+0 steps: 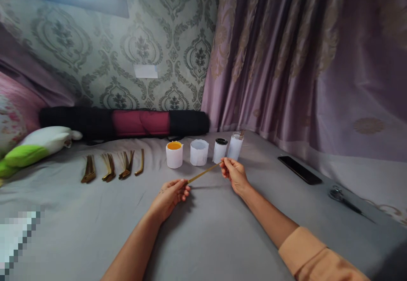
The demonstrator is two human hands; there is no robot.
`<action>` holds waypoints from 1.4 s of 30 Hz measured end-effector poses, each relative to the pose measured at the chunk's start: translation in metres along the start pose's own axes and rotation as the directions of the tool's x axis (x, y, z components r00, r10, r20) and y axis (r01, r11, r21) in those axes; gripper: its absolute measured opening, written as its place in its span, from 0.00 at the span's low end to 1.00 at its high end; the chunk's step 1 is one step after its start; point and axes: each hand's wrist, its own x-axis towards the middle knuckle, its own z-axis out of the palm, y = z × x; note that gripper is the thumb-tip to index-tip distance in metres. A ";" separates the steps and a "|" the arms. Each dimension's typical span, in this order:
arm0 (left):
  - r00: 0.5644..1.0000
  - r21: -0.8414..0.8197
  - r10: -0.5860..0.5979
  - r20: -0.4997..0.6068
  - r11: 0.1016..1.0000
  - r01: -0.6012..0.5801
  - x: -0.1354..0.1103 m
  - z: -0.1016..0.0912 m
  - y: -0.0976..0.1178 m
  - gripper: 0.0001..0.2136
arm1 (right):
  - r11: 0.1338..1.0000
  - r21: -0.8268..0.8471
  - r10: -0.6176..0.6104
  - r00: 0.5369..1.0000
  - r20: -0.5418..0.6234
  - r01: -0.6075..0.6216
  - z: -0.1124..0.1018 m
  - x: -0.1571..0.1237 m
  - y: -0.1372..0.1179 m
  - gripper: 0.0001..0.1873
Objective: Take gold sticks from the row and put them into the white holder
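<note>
A thin golden strip (204, 172) stretches between my two hands above the grey bed sheet (203, 230). My left hand (171, 194) pinches its lower left end, fingers closed. My right hand (233, 173) pinches its upper right end, just in front of the cups. Behind the strip stand several white paper-wrapped cups: one with yellow paint (174, 154), one empty-looking (199, 152), one with a dark top (219, 150), and a clear jar (235, 146).
Several bundles of golden strips (110, 168) lie in a row at the left. A black and red bolster (127, 122) lies against the wall. A phone (299, 169) and scissors (345, 199) rest at the right by the curtain. A green and white pillow (34, 147) sits far left.
</note>
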 end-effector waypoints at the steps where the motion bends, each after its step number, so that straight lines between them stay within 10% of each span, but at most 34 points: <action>1: 1.000 -0.003 0.001 0.001 1.000 -0.001 0.000 0.000 0.000 0.09 | 1.000 -0.003 0.000 1.000 -0.001 0.000 0.000 0.000 0.000 0.16; 20: 0.999 -0.034 -0.036 -0.024 0.999 0.036 -0.006 0.004 0.007 0.08 | 1.000 -0.007 -0.023 0.999 -0.037 0.023 -0.018 0.005 -0.014 0.15; 42: 0.997 -0.078 -0.046 -0.067 0.996 0.041 -0.005 0.000 0.007 0.07 | 0.970 -0.087 -0.243 0.939 -0.242 0.228 -0.084 0.033 -0.109 0.11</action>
